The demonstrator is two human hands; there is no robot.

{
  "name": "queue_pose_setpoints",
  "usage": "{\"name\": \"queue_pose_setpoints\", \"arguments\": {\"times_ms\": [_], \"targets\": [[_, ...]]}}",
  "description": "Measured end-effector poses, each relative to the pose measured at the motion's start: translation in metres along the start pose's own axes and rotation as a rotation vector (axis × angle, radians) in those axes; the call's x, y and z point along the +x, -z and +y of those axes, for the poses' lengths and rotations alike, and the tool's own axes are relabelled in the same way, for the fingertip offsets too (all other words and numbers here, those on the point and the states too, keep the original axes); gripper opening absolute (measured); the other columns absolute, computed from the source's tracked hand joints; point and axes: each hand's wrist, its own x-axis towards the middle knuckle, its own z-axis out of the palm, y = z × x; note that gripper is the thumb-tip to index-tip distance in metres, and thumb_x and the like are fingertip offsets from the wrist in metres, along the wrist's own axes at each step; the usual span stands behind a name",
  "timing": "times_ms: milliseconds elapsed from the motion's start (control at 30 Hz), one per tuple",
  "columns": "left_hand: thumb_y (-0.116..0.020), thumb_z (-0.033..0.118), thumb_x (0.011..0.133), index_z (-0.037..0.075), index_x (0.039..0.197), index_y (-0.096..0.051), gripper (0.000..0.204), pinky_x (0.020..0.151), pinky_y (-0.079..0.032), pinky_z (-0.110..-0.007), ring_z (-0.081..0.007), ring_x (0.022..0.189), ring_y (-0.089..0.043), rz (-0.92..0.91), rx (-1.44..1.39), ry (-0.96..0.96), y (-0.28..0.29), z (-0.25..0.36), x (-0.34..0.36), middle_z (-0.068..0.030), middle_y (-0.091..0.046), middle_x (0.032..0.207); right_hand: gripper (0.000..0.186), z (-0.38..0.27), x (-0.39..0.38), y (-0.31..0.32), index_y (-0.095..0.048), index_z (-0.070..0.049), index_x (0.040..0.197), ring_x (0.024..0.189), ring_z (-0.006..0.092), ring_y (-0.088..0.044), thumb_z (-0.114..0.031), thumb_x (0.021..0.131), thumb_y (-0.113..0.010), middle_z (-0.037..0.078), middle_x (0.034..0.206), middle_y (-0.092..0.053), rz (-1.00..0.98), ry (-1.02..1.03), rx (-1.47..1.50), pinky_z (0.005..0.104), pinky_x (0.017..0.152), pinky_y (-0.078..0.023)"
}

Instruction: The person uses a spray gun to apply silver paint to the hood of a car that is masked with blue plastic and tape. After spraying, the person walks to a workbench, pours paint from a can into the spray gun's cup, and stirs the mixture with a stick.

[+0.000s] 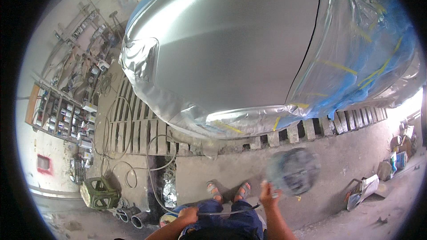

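Both hands sit closest to the lens, low in the head view. Left hand (pixel 188 215) is curled shut round a thin hose (pixel 222 213) that runs across the knees. Right hand (pixel 268 194) is clamped on a spray gun (pixel 291 171), blurred mid-swing, so details are mushy. Gun sits just short of the car (pixel 222 49), which fills the upper frame, silver and glossy, its right side wrapped in blue film with yellow tape strips.

My take on doing this pass well: keep the hose off the wet panel with that left hand, and keep the gun square to the surface.

Left of the car, shelves (pixel 66 111) hold rows of small tins, labels too tiny to make out. Below those, a red square patch (pixel 43 163) on the wall. Right of the car, a few cans (pixel 398 158) sit on the floor.
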Motion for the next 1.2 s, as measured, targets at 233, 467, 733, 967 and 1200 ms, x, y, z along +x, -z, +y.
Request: {"name": "queue_pose_setpoints", "arguments": {"times_ms": [233, 467, 733, 967, 1200], "targets": [[-0.053, 0.018, 0.074, 0.008, 0.099, -0.060, 0.028, 0.079, -0.048, -0.050, -0.0389, 0.093, -0.061, -0.138, -0.005, 0.086, -0.028, -0.016, 0.001, -0.0194, -0.064, 0.099, 0.024, -0.033, -0.049, -0.047, -0.054, -0.006, 0.108, 0.066, 0.0113, -0.050, -0.022, 0.090, -0.057, 0.003, 0.086, -0.058, -0.342, -0.341, 0.476, 0.0251, 0.056, -0.040], [-0.055, 0.019, 0.076, 0.007, 0.100, -0.060, 0.027, 0.078, -0.048, -0.049, -0.0391, 0.092, -0.061, -0.113, -0.038, 0.136, -0.056, -0.045, 0.031, -0.0193, -0.063, 0.097, 0.031, 0.021, -0.017, -0.022, -0.052, -0.007, 0.113, 0.066, 0.0110, -0.049, -0.024, 0.089, -0.061, 0.003, 0.093, -0.058, 0.096, -0.683, 0.838, 0.0255, 0.055, -0.040], [-0.055, 0.021, 0.078, 0.008, 0.104, -0.060, 0.029, 0.079, -0.049, -0.048, -0.0383, 0.094, -0.061, -0.068, -0.094, 0.205, -0.050, -0.039, 0.061, -0.0181, -0.063, 0.102, 0.040, 0.039, 0.014, 0.003, -0.047, -0.005, 0.121, 0.078, 0.0101, -0.052, -0.031, 0.092, -0.056, 0.007, 0.106, -0.058, 0.628, -0.657, 0.792, 0.0215, 0.059, -0.042], [-0.056, 0.021, 0.076, 0.011, 0.104, -0.061, 0.030, 0.079, -0.048, -0.049, -0.0378, 0.094, -0.061, -0.063, -0.056, 0.201, -0.069, -0.065, 0.039, -0.0182, -0.064, 0.100, 0.027, 0.007, -0.050, -0.061, -0.053, -0.007, 0.110, 0.067, 0.0101, -0.050, -0.027, 0.092, -0.056, 0.004, 0.091, -0.058, 0.197, -0.662, 0.815, 0.0249, 0.054, -0.042], [-0.058, 0.028, 0.075, 0.016, 0.107, -0.063, 0.035, 0.082, -0.047, -0.048, -0.0360, 0.097, -0.061, -0.100, -0.025, 0.228, -0.056, -0.066, 0.013, -0.0161, -0.065, 0.101, 0.023, -0.033, -0.055, -0.061, -0.054, -0.008, 0.108, 0.064, 0.0098, -0.051, -0.022, 0.091, -0.058, 0.003, 0.088, -0.059, -0.175, -0.523, 0.741, 0.0238, 0.051, -0.041]]}}
